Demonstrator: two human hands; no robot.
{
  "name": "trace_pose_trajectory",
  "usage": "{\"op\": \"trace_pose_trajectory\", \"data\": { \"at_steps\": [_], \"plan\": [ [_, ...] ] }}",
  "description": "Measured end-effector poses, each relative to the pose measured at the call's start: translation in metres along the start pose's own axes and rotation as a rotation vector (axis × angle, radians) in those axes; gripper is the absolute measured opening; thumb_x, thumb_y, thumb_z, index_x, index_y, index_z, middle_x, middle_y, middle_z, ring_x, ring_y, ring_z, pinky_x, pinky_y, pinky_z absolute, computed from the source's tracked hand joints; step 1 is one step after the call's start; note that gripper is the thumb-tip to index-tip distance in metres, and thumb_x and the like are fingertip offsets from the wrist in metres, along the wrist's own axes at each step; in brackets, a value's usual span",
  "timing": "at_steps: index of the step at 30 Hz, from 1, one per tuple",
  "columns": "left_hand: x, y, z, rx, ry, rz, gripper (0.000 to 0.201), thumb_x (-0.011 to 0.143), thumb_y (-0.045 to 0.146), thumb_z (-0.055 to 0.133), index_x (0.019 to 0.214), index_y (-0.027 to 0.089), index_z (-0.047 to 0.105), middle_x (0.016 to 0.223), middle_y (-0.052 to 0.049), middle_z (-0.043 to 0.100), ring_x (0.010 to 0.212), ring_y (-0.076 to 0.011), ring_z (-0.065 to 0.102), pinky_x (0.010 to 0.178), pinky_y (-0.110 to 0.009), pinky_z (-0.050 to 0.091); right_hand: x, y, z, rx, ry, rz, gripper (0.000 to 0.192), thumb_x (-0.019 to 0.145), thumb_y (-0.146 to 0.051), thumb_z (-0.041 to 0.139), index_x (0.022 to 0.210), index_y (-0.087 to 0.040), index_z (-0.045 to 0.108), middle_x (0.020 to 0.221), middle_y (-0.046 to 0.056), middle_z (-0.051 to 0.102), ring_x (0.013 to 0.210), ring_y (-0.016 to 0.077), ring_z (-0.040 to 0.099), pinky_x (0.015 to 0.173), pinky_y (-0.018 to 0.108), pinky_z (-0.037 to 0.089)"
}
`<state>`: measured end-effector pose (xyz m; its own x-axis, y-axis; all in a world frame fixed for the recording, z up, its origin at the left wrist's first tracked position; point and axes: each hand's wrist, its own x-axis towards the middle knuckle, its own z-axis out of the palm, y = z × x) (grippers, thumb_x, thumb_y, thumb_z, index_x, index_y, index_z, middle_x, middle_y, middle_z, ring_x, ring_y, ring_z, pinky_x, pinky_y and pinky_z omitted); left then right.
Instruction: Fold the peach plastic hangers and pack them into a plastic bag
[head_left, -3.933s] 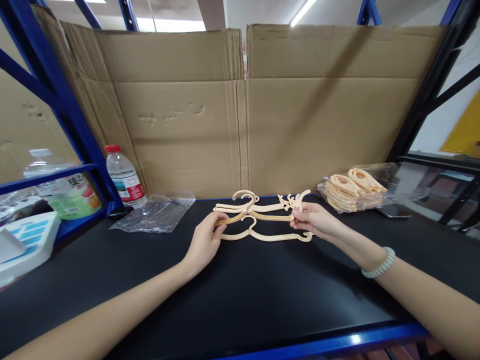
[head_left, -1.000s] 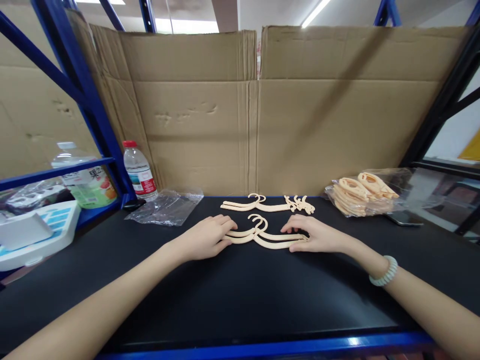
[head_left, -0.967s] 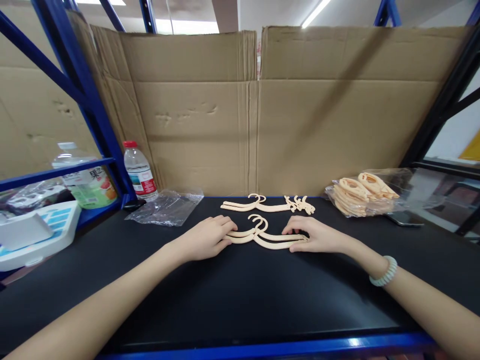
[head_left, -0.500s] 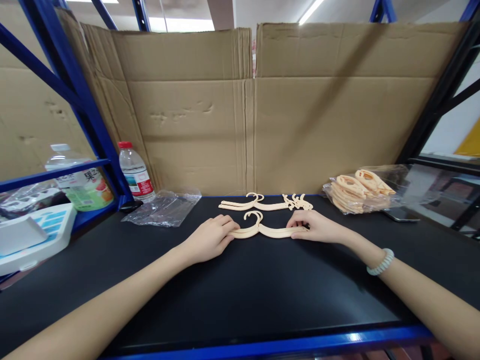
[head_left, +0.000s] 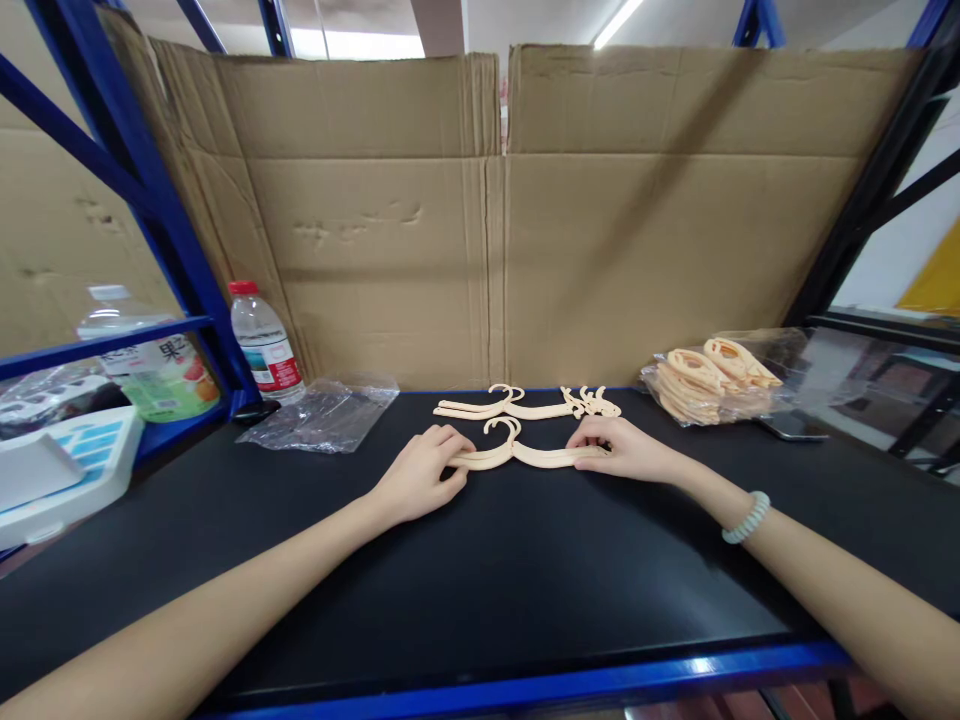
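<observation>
Two or so cream folding hangers [head_left: 545, 457] lie together on the black tabletop, hooks pointing away from me. My left hand [head_left: 424, 474] has its fingers closed around their left arm end. Their right end is pinched between the thumb and fingers of my right hand [head_left: 616, 447], which hides the tip. Just behind lies another set of cream hangers [head_left: 538, 410], with left arms slightly spread and hooks up. A cluster of small cream curved pieces [head_left: 592, 402] rests at the right end of that set.
Bagged cream hanger parts [head_left: 709, 380] sit at the right over a dark flat device [head_left: 791, 429]. On the left are a crumpled clear bag [head_left: 330, 412], a red-capped water bottle [head_left: 264, 345] and a white-and-blue device [head_left: 71, 478]. Cardboard [head_left: 390, 230] walls the back.
The whole view has shifted slightly. Both hands keep their hold on the front hangers, which stay almost in the same place on the table.
</observation>
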<state>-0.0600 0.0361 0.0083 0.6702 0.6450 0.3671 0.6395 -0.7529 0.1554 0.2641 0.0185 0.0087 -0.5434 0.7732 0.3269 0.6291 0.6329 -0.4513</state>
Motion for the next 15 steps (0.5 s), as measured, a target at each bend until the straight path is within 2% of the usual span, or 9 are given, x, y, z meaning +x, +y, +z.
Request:
{"op": "trace_pose_trajectory", "data": {
  "at_steps": [6, 15],
  "plan": [
    [0.0009, -0.0007, 0.0008, -0.008, 0.013, -0.010, 0.020, 0.081, 0.020, 0.049, 0.098, 0.020, 0.059, 0.098, -0.003, 0.060, 0.092, -0.0212, 0.053, 0.083, -0.035, 0.043, 0.0010, -0.0042, 0.0000, 0.002, -0.003, 0.001, 0.034, 0.083, -0.048, 0.059, 0.090, -0.015, 0.067, 0.081, 0.007, 0.063, 0.073, 0.0188, 0.055, 0.065, 0.030, 0.044],
    [0.0007, -0.0050, 0.0038, -0.023, 0.024, -0.003, 0.020, 0.080, 0.021, 0.051, 0.097, 0.020, 0.060, 0.098, -0.003, 0.060, 0.091, -0.0211, 0.053, 0.081, -0.035, 0.044, 0.0013, -0.0010, 0.0011, -0.006, 0.001, 0.004, 0.031, 0.082, -0.045, 0.061, 0.090, -0.015, 0.067, 0.080, 0.007, 0.062, 0.070, 0.0177, 0.054, 0.063, 0.029, 0.044]
  ]
}}
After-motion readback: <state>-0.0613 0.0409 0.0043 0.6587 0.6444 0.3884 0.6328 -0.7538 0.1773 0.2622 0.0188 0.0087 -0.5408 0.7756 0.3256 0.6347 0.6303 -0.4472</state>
